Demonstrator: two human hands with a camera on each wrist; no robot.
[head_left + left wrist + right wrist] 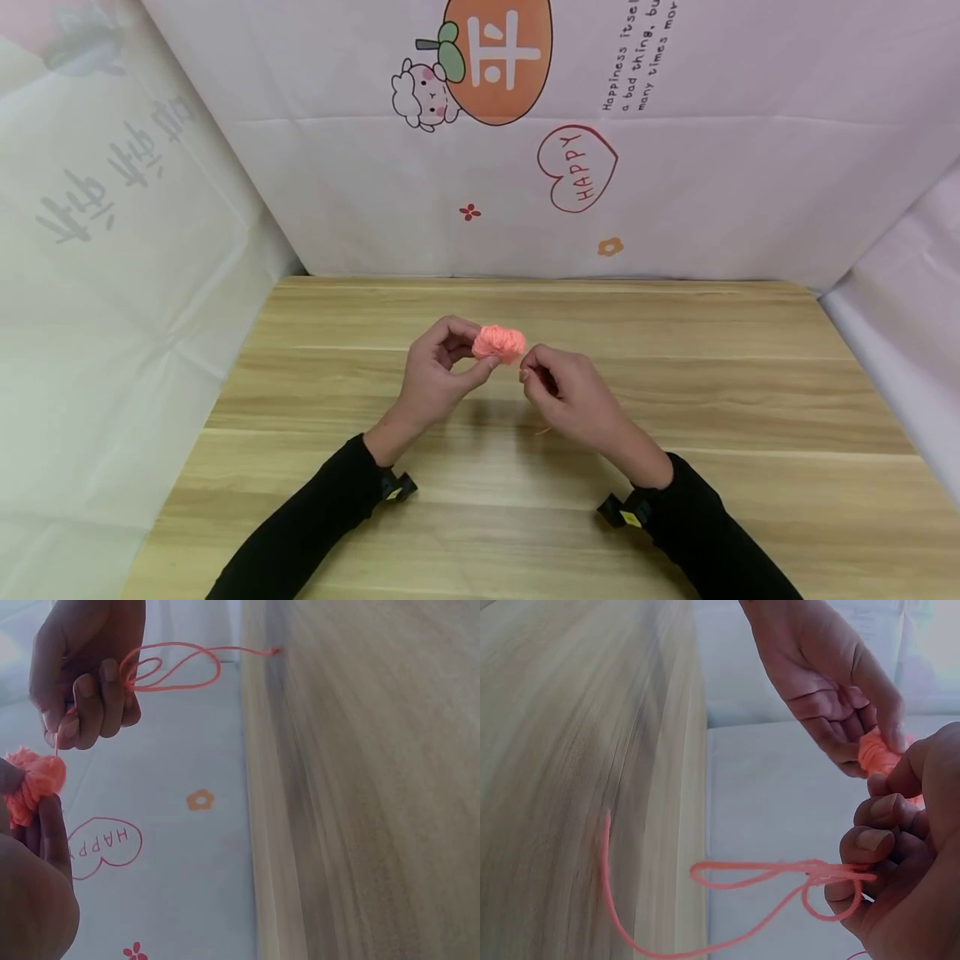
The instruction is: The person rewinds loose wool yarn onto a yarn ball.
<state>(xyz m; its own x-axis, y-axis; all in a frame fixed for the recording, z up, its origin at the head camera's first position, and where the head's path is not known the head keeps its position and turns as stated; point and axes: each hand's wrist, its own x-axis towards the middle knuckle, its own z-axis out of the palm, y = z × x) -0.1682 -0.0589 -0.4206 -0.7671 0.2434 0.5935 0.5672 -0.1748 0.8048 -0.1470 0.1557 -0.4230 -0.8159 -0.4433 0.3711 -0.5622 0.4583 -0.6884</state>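
Observation:
A small bundle of coral-pink yarn (499, 343) is pinched between the thumb and fingers of my left hand (442, 367), above the middle of the table. Just to its right, my right hand (566, 392) pinches a strand running from the bundle, with its other fingers curled in. Loops of loose yarn (757, 871) hang out of the right palm in the right wrist view. Their tail end reaches toward the tabletop. From the left wrist view, a short taut strand (58, 742) links the bundle (41, 780) to the right fingertips.
Beneath both hands lies a wood-grain table (337, 533). A white printed cloth (360, 200) stands along its far edge, with more white cloth at the left and right sides. Each wrist carries a small black camera (397, 486) over a black sleeve.

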